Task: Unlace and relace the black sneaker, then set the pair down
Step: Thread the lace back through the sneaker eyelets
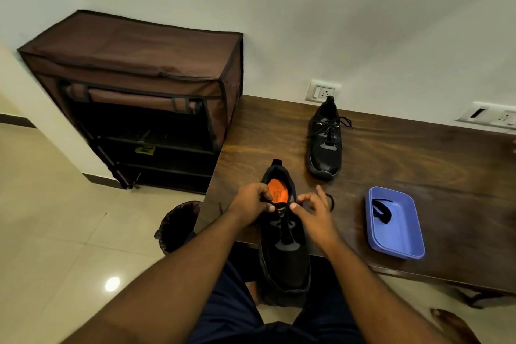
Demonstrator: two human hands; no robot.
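At the lower centre of the frame, the left hand point(252, 202) is curled round the left edge of the collar of a black mesh sneaker with an orange insole point(283, 237), thumb and fingers gripping near the top eyelets. The right hand point(312, 211) sits just beside it on the right of the tongue, thumb and forefinger pinching what looks like a black lace point(331, 201) end at the top eyelets, the other fingers spread loosely upward. The sneaker's heel rests on the near edge of the dark wood-grain table point(391, 153) while its toe hangs off toward the person's lap.

Lace crosses the lower eyelets of this shoe, so the relacing seems well advanced, with the top eyelets and perhaps the knot left; whether the lace is going in or coming out here cannot be told for sure. The second black laced sneaker point(325, 139) stands well apart at upper centre-right, toe pointing toward the camera, its lace ends loose. Setting the pair down together is not yet done.

To the right, a shallow blue plastic tray point(407, 243) holds a small black strap-like item point(381, 211), too unclear to name. At upper left stands a brown fabric shoe rack point(134, 64) against the white wall point(307, 8), with wall sockets point(322, 91) above the table, a dark bin point(178, 226) beside it and a glossy cream tiled floor point(55, 232) at left.
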